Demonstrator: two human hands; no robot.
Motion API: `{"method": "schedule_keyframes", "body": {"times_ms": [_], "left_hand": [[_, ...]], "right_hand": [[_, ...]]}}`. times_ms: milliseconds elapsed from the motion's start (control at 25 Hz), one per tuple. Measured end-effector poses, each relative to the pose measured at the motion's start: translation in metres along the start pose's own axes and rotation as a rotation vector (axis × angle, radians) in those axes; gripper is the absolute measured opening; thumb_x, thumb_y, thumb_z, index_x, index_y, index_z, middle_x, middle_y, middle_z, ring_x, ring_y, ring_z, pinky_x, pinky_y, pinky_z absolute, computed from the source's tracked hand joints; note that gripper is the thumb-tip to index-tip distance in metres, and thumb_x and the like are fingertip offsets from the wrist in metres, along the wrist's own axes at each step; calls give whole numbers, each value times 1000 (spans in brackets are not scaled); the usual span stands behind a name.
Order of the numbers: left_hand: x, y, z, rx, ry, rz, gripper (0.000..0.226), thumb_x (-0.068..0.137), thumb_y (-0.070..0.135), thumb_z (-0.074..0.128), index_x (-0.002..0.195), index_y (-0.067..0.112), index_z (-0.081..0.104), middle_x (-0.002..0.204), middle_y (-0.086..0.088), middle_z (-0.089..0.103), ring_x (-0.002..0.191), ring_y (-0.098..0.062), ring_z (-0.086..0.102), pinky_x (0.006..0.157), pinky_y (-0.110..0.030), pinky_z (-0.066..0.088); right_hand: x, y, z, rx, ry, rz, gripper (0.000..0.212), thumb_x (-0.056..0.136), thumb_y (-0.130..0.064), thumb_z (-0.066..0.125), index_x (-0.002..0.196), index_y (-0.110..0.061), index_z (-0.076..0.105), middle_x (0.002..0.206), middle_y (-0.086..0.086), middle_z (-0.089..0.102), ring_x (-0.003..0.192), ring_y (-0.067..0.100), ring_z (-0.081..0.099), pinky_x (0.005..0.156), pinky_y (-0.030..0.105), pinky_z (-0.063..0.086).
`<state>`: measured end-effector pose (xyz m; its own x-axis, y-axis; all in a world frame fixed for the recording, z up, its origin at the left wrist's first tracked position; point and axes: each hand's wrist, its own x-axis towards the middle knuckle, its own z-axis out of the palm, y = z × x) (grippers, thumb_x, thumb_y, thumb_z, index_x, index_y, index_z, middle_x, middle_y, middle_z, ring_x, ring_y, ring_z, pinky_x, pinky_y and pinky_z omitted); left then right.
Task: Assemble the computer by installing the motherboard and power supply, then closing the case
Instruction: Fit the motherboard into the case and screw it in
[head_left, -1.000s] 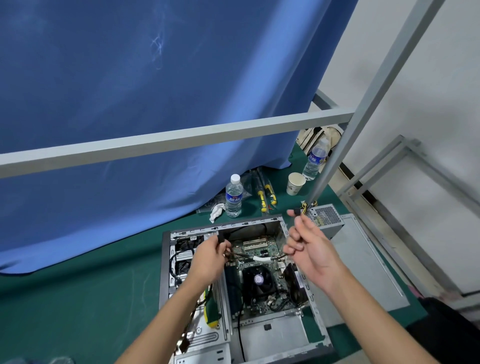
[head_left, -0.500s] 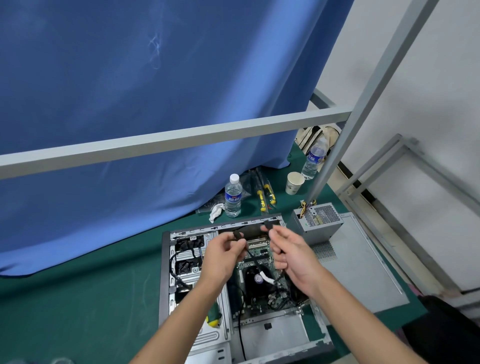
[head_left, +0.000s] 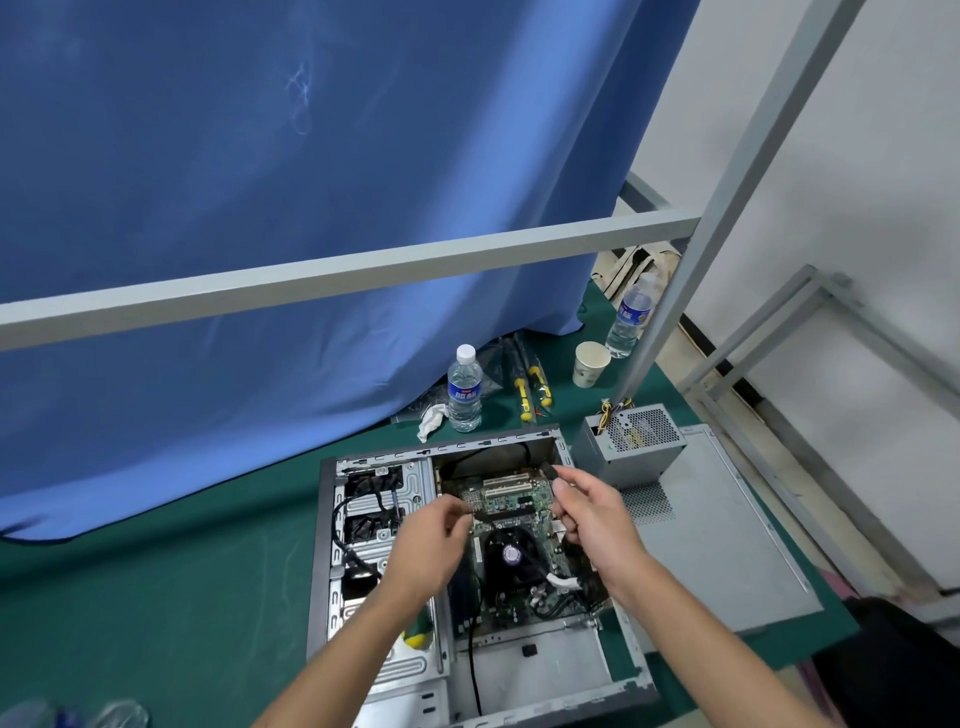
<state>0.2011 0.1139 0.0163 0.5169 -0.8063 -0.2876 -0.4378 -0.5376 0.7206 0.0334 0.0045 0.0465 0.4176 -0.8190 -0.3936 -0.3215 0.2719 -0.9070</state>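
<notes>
Open case (head_left: 324, 540) lies flat on green mat (head_left: 156, 597); side panel (head_left: 727, 545) flat beside it on right, not yet fitted

Power supply (head_left: 631, 441) stands outside case, on panel's far corner – install still to come

Motherboard (head_left: 514, 519) already seated in case; step in hand looks like cable hookup over board

Next move likely needs connector lined up with its header, then pressed in

Both arms reach in from below, hands above board, near each other

Right hand (head_left: 597, 517) pinches black connector (head_left: 549, 472) at fingertips

Left hand (head_left: 434, 545) curled, apparently pinching dark cable (head_left: 485, 518)
</notes>
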Motion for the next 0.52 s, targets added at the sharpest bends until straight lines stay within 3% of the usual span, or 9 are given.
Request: {"method": "schedule_keyframes", "body": {"times_ms": [120, 280, 360, 440, 520], "left_hand": [[2, -17, -14, 222, 191, 102, 26, 98, 15, 56, 122, 19, 62, 107, 11, 60, 92, -5, 55, 85, -17, 43], [2, -46, -30, 451, 380, 124, 36, 92, 14, 64, 128, 9, 61, 121, -12, 59, 111, -29, 52, 92, -42, 46], [1, -58, -35, 431, 428, 2, 42, 94, 24, 62, 133, 11, 56, 135, -18, 50, 126, -35, 45, 100, -51, 41], [3, -67, -34, 328, 456, -164, 45, 97, 33, 56, 139, 18, 50, 146, -18, 39, 136, -36, 34, 107, -54, 32], [9, -73, -35, 205, 483, -305, 51, 99, 41, 51, 145, 21, 43, 152, -17, 31, 140, -36, 29, 110, -55, 27]], "right_hand": [[8, 5, -14, -118, 31, -64, 20, 101, -27, 54, 117, -35, 60, 104, -19, 62, 90, -10, 56, 74, 8, 40], [17, 16, -32, -162, -23, -76, 23, 100, -28, 55, 122, -33, 60, 116, -16, 61, 106, -4, 55, 91, 17, 41], [22, 20, -38, -174, -52, -78, 23, 100, -29, 56, 121, -35, 61, 107, -18, 63, 98, -8, 56, 86, 15, 44], [30, 22, -42, -192, -68, -82, 22, 99, -29, 57, 120, -34, 62, 87, -19, 60, 79, -10, 57, 75, 12, 44], [39, 22, -42, -217, -88, -86, 22, 98, -28, 58, 119, -33, 63, 81, -18, 58, 76, -7, 58, 70, 10, 42]]}}
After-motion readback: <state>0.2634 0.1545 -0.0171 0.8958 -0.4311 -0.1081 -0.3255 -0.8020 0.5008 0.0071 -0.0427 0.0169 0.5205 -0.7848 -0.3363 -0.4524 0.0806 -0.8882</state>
